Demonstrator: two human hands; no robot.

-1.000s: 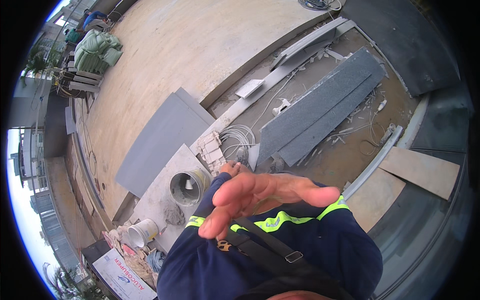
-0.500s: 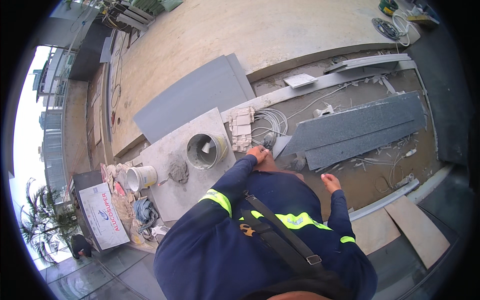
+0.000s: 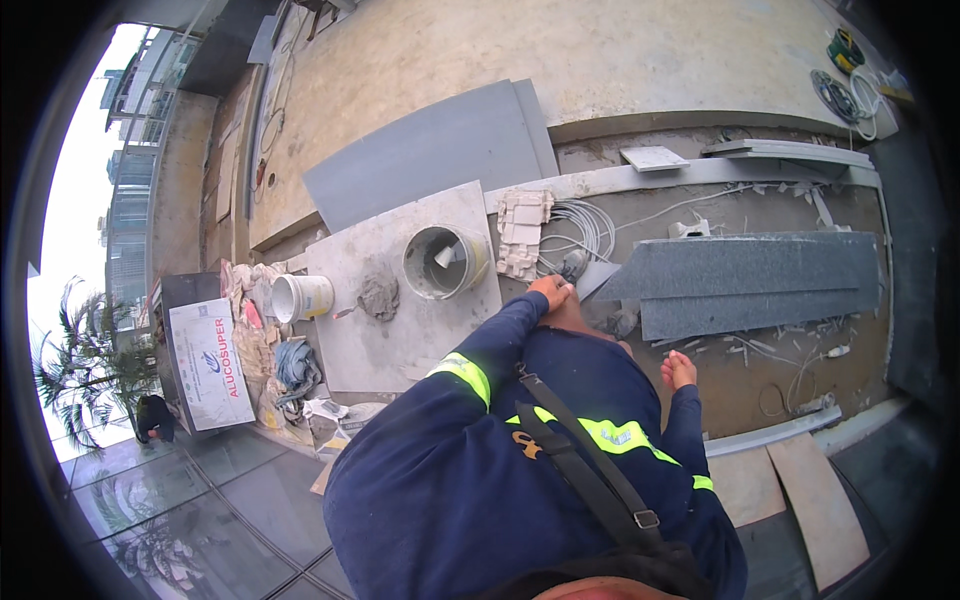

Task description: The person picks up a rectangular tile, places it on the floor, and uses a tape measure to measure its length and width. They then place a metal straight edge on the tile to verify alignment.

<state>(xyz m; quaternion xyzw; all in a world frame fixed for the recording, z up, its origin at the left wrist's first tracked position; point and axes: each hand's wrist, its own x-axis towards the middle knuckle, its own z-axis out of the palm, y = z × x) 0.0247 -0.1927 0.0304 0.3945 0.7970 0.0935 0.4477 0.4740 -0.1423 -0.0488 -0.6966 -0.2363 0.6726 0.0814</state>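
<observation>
My left hand [image 3: 552,292] rests at my bare knee, palm down with its fingers loosely bent, and I see nothing held in it. My right hand [image 3: 680,370] hangs beside my right leg, fingers loosely curled and apart, with nothing visible in them. Ahead of it lies a long dark grey stone slab [image 3: 760,284] with a slanted left end. Just beyond my left hand is a dark shoe [image 3: 574,264]. A mortar-stained bucket [image 3: 440,264] stands on a pale board [image 3: 345,352], a white tool inside it.
A mortar heap [image 3: 379,297] and a small white bucket [image 3: 302,298] are to the left, near crumpled cloths [image 3: 296,366]. Beyond my shoe lie coiled cable [image 3: 585,225] and moulded cardboard [image 3: 524,233]. Grey sheets [image 3: 430,155] lean farther off. Loose boards [image 3: 818,505] lie at right.
The view has turned, so the surroundings shift and tilt. My left hand stays at my knee; the fingers of my right hand have curled a little more. The slab and buckets appear unmoved.
</observation>
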